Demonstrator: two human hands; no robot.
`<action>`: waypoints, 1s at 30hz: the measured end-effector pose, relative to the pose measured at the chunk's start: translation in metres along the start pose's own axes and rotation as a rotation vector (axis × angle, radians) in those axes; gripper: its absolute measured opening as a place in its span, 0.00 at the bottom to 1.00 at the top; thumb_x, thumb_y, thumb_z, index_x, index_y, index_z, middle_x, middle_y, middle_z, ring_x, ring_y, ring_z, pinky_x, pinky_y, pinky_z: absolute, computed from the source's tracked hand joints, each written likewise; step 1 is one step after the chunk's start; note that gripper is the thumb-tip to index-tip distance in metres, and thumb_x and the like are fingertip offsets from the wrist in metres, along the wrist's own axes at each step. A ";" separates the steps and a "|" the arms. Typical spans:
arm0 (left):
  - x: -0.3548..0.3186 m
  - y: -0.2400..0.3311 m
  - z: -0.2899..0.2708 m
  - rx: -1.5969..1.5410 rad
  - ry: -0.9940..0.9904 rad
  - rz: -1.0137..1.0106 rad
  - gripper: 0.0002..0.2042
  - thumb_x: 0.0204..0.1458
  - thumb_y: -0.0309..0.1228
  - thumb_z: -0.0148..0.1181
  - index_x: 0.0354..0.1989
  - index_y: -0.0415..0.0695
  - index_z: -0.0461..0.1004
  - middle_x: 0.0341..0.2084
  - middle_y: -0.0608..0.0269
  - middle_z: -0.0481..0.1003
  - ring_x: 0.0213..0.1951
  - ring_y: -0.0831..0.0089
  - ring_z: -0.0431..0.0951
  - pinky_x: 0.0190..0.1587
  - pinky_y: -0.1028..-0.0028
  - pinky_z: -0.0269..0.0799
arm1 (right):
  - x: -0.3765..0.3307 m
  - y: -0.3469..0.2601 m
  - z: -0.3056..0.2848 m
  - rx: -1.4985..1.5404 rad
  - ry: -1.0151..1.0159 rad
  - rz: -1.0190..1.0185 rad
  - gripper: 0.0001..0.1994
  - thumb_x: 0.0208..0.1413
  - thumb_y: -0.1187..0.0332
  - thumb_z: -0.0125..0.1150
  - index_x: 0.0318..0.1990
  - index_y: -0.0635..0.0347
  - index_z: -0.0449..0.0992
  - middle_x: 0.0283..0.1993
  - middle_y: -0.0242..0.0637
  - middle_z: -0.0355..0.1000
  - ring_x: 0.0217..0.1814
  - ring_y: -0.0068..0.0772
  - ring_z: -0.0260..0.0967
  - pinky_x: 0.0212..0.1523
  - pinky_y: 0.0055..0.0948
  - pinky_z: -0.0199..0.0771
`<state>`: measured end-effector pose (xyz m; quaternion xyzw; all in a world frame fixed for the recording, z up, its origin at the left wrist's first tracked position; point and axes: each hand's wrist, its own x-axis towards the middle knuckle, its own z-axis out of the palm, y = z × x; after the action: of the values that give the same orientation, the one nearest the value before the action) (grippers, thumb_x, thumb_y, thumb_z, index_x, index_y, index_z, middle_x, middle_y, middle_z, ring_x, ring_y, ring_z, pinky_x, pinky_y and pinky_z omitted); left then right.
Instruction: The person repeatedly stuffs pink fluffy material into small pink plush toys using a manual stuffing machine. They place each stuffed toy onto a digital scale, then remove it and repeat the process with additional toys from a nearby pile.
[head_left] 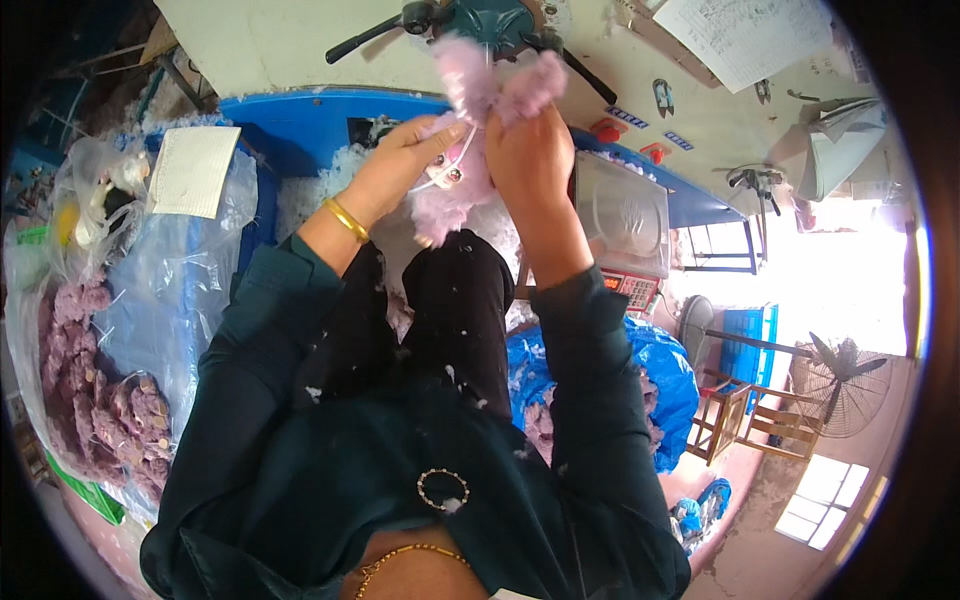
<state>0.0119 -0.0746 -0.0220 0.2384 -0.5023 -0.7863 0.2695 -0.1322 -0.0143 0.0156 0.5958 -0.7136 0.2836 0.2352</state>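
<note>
Between my two hands hangs a fluffy pinkish-purple plush toy (450,208) with long ears and a pale face with dark eyes. My left hand (405,160) pinches it at the side of the head, thumb on top. On the other side my right hand (535,160) closes round it below an ear, its fingers mostly hidden behind the back of the hand. A thin white strip runs across the toy near the face. Just beyond it stands a dark green machine nozzle (489,25) with black levers.
Loose white stuffing (305,205) lies around a blue-edged worktable (290,108). A scale with a steel pan (625,215) stands to the right. Purple plush pieces (110,420) fill a clear bag at left; more sit in a blue bag (675,385). Farther right stands a fan (840,380).
</note>
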 end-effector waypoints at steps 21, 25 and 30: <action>-0.030 -0.005 0.006 1.116 0.063 0.873 0.11 0.39 0.25 0.58 0.33 0.40 0.67 0.28 0.53 0.70 0.34 0.50 0.70 0.33 0.61 0.66 | -0.045 0.020 -0.024 0.843 -0.124 -0.189 0.14 0.41 0.73 0.66 0.38 0.60 0.73 0.41 0.42 0.69 0.43 0.39 0.68 0.44 0.32 0.67; -0.036 -0.009 0.033 1.226 0.257 0.840 0.11 0.36 0.24 0.57 0.32 0.41 0.67 0.28 0.55 0.69 0.33 0.54 0.71 0.33 0.61 0.65 | -0.022 -0.007 0.002 0.575 0.234 0.163 0.10 0.44 0.72 0.61 0.36 0.58 0.76 0.34 0.41 0.71 0.35 0.46 0.69 0.36 0.37 0.69; -0.042 0.004 0.046 1.062 0.371 0.671 0.23 0.32 0.32 0.73 0.34 0.40 0.66 0.28 0.53 0.69 0.32 0.54 0.71 0.34 0.64 0.66 | 0.038 0.018 0.054 0.574 0.075 0.727 0.15 0.51 0.60 0.59 0.28 0.67 0.75 0.26 0.36 0.73 0.29 0.24 0.69 0.29 0.29 0.68</action>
<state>0.0140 -0.0173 0.0039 0.3009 -0.8146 -0.2505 0.4280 -0.1563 -0.0757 -0.0005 0.3374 -0.7598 0.5550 -0.0283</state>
